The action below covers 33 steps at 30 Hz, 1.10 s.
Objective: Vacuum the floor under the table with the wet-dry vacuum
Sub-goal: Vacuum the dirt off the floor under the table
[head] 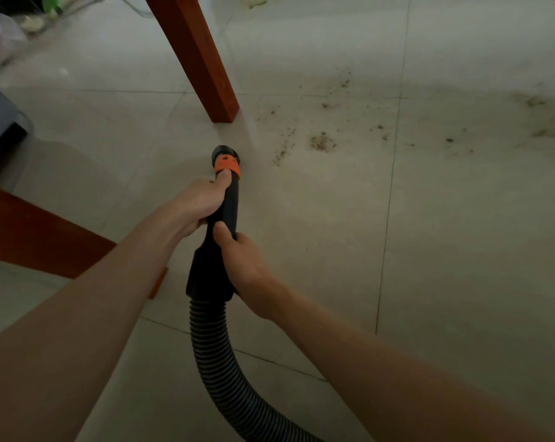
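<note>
The vacuum nozzle [225,186], smooth black plastic with an orange collar, points at 12 o'clock over pale tile floor [461,250]. Left hand [194,205] and right hand [247,266] both grip it. Ribbed hose [215,352] trails toward 6; gritty debris [322,141], perhaps crumbs, lies at 2 o'clock.

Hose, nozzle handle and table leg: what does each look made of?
Hose: flexible ribbed plastic, probably, dark and corrugated. Nozzle handle: smooth matte black plastic with an orange collar. Table leg: reddish-brown wood, seemingly stained or painted; grain unclear.
</note>
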Each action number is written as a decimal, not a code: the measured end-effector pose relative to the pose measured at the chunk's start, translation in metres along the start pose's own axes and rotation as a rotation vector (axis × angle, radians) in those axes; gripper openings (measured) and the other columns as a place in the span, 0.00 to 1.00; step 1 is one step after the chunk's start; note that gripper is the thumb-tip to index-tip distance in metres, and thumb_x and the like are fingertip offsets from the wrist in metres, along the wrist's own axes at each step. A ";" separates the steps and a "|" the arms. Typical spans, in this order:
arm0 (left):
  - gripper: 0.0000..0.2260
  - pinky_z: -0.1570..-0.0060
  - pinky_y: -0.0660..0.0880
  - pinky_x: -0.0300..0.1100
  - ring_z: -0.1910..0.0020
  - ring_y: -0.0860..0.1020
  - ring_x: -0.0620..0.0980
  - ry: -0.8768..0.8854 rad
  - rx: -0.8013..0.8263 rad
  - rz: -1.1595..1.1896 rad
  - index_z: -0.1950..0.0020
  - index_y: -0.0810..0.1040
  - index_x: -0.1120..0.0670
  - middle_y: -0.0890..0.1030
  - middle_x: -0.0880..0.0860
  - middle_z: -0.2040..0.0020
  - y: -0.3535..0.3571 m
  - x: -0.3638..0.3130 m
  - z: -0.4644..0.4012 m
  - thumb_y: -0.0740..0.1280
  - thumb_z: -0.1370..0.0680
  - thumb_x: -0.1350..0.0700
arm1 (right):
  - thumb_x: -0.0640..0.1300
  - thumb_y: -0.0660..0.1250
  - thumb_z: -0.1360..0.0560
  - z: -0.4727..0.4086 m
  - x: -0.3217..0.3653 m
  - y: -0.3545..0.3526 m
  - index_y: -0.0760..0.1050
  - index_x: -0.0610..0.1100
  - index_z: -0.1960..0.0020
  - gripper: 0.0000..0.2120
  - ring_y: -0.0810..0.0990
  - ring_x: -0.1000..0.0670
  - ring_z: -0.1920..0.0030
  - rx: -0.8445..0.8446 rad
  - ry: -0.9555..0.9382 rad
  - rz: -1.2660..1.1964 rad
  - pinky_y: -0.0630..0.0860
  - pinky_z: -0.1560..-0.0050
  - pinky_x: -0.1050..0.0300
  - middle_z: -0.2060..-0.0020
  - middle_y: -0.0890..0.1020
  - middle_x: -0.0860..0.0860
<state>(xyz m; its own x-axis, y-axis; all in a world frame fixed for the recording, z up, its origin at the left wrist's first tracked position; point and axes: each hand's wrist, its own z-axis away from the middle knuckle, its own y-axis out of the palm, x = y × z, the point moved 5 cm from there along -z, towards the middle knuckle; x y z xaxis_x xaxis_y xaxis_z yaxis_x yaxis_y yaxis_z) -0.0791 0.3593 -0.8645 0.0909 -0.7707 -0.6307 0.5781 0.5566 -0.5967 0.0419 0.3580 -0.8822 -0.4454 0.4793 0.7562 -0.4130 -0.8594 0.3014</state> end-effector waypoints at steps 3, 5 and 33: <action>0.21 0.42 0.75 0.53 0.48 0.78 0.60 0.032 0.043 -0.035 0.51 0.74 0.62 0.79 0.62 0.49 0.009 -0.001 0.008 0.54 0.18 0.45 | 0.56 0.54 0.20 0.006 -0.007 -0.001 0.70 0.38 0.37 0.23 0.80 0.43 0.45 -0.012 0.021 -0.056 0.76 0.40 0.45 0.44 0.79 0.42; 0.20 0.41 0.74 0.54 0.48 0.78 0.61 0.052 0.069 -0.058 0.57 0.74 0.59 0.79 0.63 0.48 0.014 0.000 0.014 0.54 0.18 0.44 | 0.57 0.54 0.21 0.009 -0.013 -0.004 0.71 0.39 0.38 0.24 0.80 0.44 0.46 -0.028 0.027 -0.073 0.76 0.41 0.46 0.45 0.80 0.42; 0.20 0.53 0.74 0.47 0.57 0.77 0.56 0.122 0.152 -0.085 0.59 0.73 0.58 0.78 0.58 0.58 0.053 -0.040 0.017 0.54 0.18 0.45 | 0.59 0.47 0.19 0.018 0.005 -0.040 0.74 0.38 0.43 0.28 0.76 0.52 0.62 -0.263 -0.084 -0.049 0.72 0.65 0.61 0.56 0.79 0.47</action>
<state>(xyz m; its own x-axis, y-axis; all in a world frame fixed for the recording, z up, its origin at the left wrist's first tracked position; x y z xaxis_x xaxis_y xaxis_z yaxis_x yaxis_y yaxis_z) -0.0383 0.4146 -0.8629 -0.0565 -0.7644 -0.6422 0.6958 0.4312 -0.5744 0.0708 0.3915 -0.8802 -0.3567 0.4932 0.7934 -0.6293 -0.7546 0.1861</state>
